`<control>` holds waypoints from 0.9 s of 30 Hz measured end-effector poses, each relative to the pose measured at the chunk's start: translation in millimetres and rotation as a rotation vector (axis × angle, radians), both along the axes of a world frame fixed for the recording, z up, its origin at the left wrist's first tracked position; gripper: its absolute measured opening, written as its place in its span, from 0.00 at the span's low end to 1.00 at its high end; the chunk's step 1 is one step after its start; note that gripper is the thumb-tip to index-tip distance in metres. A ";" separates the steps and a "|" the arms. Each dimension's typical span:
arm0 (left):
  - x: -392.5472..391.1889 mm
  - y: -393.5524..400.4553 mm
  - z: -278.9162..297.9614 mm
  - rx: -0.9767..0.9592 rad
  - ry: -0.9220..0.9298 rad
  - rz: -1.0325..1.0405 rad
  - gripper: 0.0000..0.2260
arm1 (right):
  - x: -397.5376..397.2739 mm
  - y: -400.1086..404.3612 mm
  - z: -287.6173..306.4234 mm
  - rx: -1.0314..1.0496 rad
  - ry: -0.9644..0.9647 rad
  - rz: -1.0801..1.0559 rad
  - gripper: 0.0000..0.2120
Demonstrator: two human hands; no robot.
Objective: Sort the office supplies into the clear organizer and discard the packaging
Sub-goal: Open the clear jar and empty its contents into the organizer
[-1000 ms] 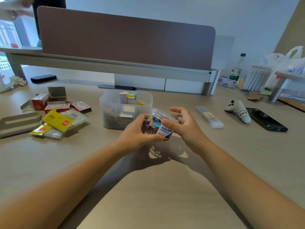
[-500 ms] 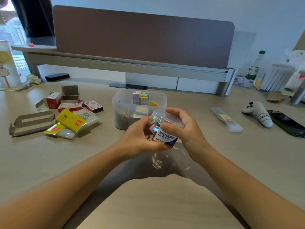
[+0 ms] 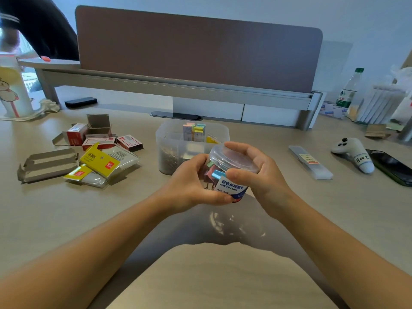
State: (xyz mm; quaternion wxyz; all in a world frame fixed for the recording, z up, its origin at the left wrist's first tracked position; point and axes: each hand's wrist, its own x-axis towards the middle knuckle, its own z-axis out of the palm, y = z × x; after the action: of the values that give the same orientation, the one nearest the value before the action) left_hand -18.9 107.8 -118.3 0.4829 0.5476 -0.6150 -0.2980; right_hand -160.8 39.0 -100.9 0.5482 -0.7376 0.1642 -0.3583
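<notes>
Centre of frame: binder-clip tub (image 3: 230, 175) held above the worktop (image 3: 66, 219). Left hand (image 3: 191, 184) fingers curl under its base; right hand (image 3: 256, 172) fingers grasp the clear lid (image 3: 231, 158). Clear organizer (image 3: 174, 141) lies just behind.

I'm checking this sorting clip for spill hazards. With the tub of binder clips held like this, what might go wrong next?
The left hand holds the binder clip tub tilted above the desk, not over the clear organizer. If the right hand frees the lid suddenly, clips may scatter. The smooth tub could also slip.
</notes>
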 end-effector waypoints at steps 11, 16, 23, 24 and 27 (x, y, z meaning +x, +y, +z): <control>0.1 3.2 4.2 -0.009 0.127 -0.139 0.27 | -3.7 -1.1 5.0 -0.012 0.008 0.095 0.23; 2.0 -0.5 2.3 0.062 0.223 -0.215 0.37 | -8.7 -6.4 10.2 0.013 0.032 0.159 0.22; 5.6 -6.9 -2.7 0.069 0.337 -0.133 0.37 | -1.6 -9.6 1.3 -0.038 -0.015 -0.047 0.20; 3.3 -6.3 -3.3 0.054 0.309 -0.123 0.34 | -0.2 -8.8 0.3 -0.027 -0.029 -0.077 0.20; -3.9 -6.5 -6.9 -0.023 0.188 -0.016 0.28 | 3.2 -7.0 -3.5 0.000 -0.037 -0.119 0.20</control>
State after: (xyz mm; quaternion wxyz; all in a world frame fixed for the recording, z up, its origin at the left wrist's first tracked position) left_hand -22.7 101.3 -125.2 0.5424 0.5067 -0.5745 -0.3449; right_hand -157.5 31.9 -104.4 0.5289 -0.7198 0.1975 -0.4039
